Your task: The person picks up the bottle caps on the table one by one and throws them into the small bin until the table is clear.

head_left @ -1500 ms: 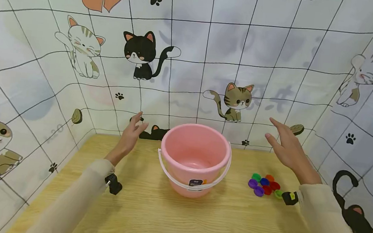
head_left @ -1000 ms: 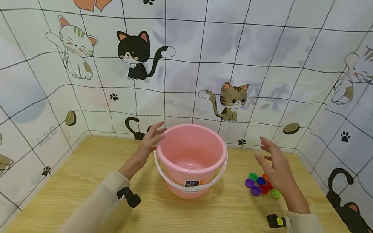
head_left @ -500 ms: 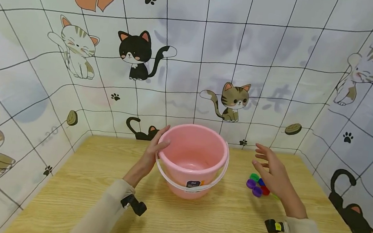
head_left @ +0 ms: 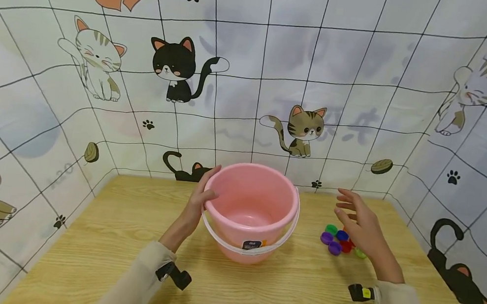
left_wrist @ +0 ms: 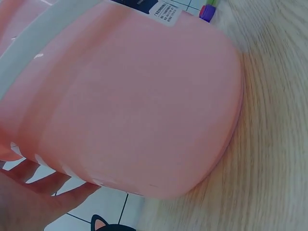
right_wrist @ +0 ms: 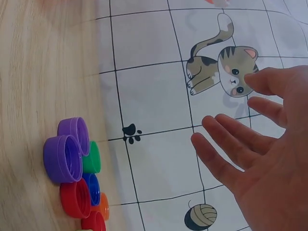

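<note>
A pink plastic bucket with a white handle and a dark label stands on the wooden table. My left hand grips its left rim, the thumb over the edge and the fingers along the outer wall. In the left wrist view those fingers reach along the bucket's side. My right hand hovers with relaxed, parted fingers and holds nothing. Beneath and beside it lie several coloured bottle caps, purple, green, blue, red, orange and lime. The right wrist view shows the purple cap at the near end of the cluster.
The light wooden table meets a white cloth backdrop with grid lines and cartoon cats behind and at both sides. Small black cameras are strapped at the left wrist and right wrist.
My left hand has moved right to the bucket and taken hold of its rim. The bucket has shifted slightly toward me. My right hand has come lower and inward, over the caps.
</note>
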`<state>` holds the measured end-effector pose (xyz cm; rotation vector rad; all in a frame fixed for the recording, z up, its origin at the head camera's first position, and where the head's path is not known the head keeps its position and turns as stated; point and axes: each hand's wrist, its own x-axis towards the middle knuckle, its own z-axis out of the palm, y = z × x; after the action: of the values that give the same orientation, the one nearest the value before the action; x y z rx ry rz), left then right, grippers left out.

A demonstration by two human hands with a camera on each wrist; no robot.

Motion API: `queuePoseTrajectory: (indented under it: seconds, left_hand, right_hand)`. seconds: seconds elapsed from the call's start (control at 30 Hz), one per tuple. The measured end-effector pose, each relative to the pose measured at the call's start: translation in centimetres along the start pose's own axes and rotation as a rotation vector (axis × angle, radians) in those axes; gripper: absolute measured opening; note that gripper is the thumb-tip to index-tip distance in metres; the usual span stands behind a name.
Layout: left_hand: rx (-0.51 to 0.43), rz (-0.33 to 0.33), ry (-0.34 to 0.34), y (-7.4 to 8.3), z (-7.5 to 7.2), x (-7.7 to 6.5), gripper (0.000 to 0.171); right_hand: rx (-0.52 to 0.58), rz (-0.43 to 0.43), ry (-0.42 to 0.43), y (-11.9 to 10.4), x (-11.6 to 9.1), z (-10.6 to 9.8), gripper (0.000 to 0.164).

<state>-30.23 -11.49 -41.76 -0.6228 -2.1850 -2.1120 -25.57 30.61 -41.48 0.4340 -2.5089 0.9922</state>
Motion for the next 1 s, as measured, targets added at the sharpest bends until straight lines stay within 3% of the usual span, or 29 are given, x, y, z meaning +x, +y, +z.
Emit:
queuePoseTrajectory:
  seconds: [0.23,0.33,0.7,1.0]
  left_hand:
    - [0.002,0.014,-0.007,0.2,0.2,-1.3,0.069]
    - [0.001,0.022,-0.010,0.5,0.4,-1.9,0.065]
    - [-0.011,0.059,-0.007,1.0,0.8,-3.2,0.063]
    - [-0.079,0.007,-0.034,1.1,1.0,-3.5,0.066]
  right_hand:
    - [-0.015,0.025,0.123,1.0,-0.5,-0.1,0.035]
    - [-0.013,0.032,0.139,1.4,-0.7,-0.2,0.031]
    - [-0.083,0.137,0.005,3.6,-1.8,-2.1,0.034]
    - [-0.164,0.168,-0.120,5.1,-1.9,-2.8,0.032]
